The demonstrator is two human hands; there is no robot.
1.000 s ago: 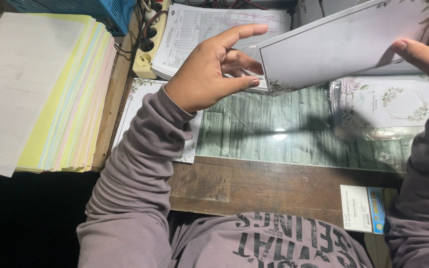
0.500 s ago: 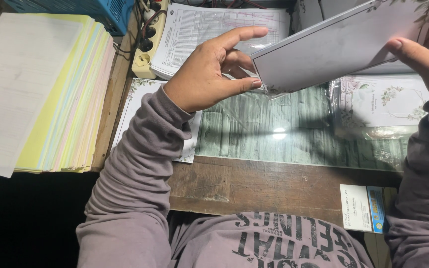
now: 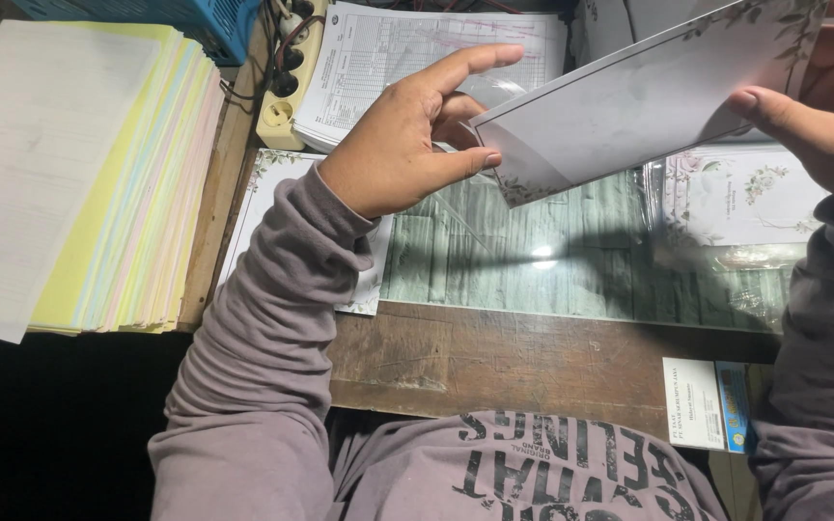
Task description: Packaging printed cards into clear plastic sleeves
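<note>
A white card with a leafy floral border (image 3: 629, 116) is held tilted above the desk. My left hand (image 3: 407, 145) pinches its lower left corner between thumb and fingers, with clear plastic showing by the fingers. My right hand (image 3: 822, 116) grips the card's right edge, thumb on its face. Below lies a green wood-pattern sheet (image 3: 552, 251) under glossy film.
A thick stack of pale coloured paper (image 3: 79, 174) fills the left. A printed form sheet (image 3: 388, 58), a power strip (image 3: 287, 92) and a blue basket (image 3: 166, 19) sit at the back. Wrapped floral cards (image 3: 736, 198) lie right. A small box (image 3: 707, 405) rests on the wooden desk edge (image 3: 514, 362).
The card has tilted and shifted slightly between my hands; both hands stay gripping it in nearly the same place.
</note>
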